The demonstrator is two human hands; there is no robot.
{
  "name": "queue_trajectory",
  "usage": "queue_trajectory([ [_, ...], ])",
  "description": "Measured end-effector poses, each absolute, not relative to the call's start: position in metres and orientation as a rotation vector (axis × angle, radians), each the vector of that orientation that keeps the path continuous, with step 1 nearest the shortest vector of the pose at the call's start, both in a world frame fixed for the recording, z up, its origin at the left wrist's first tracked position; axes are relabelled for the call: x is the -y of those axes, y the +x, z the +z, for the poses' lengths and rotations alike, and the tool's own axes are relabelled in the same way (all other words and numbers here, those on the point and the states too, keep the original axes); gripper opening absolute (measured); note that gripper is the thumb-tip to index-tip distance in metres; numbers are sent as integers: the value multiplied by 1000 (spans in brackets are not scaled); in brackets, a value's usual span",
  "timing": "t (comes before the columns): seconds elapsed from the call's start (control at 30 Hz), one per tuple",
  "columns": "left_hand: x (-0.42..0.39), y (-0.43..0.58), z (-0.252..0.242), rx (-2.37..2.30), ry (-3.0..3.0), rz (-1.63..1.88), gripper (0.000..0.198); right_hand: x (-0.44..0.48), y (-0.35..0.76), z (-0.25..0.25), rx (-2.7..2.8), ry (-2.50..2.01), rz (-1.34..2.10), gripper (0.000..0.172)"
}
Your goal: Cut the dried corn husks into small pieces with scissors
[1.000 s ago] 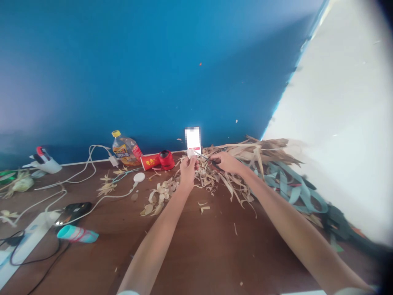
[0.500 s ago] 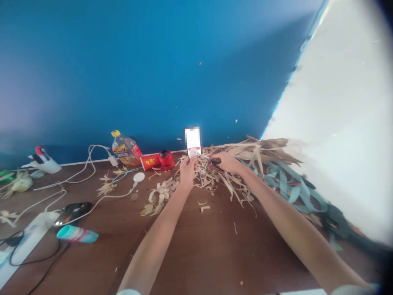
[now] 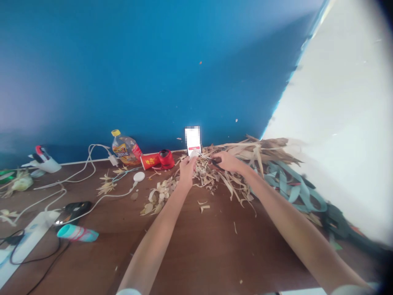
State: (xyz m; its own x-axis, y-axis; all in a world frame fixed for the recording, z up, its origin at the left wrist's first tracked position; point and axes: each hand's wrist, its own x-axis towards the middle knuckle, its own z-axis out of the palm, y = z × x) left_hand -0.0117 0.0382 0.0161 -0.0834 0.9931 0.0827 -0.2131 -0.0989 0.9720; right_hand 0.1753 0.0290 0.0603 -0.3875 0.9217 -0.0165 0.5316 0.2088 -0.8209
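My left hand (image 3: 187, 170) pinches a small pale piece of husk (image 3: 193, 154) upright between thumb and fingers. My right hand (image 3: 227, 161) is closed around the dark handles of a pair of scissors (image 3: 205, 157). Their blades point left, apart from each other, at the edge of the pale piece. Just behind my hands, a phone (image 3: 193, 137) with a bright screen leans against the wall. Below and between the hands lies a heap of husk scraps (image 3: 206, 174). Beside my left wrist are several rounded husk pieces (image 3: 162, 193) in a pile.
Long dry husks (image 3: 270, 147) and coiled blue-green ribbon (image 3: 285, 184) lie at the right. Along the blue wall are a bottle (image 3: 126, 150) and a red cup (image 3: 150, 161). White cables, a power strip (image 3: 27, 246) and a turquoise cup (image 3: 78, 234) occupy the left.
The scissor blades have spread apart at the pale piece. That piece sits slightly lower and tilts a little more to the right. Both arms stay almost in place.
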Motion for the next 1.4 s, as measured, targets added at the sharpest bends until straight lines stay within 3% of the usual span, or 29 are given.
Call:
queue_trajectory([
  [0.4,-39,-14,13,-1078,1175,1344,25,-31,179,58,2035,-1360,1045,23],
  [0.93,-39,-12,17,-1020,1032,1372,29,-36,181,58,2082,-1243,989,34],
  [1.13,-38,-11,19,-1017,1072,1338,25,-35,180,57,2093,-1252,1000,24],
  [1.4,-38,-12,21,-961,1029,1368,27,-27,178,65,2065,-1304,1019,26],
])
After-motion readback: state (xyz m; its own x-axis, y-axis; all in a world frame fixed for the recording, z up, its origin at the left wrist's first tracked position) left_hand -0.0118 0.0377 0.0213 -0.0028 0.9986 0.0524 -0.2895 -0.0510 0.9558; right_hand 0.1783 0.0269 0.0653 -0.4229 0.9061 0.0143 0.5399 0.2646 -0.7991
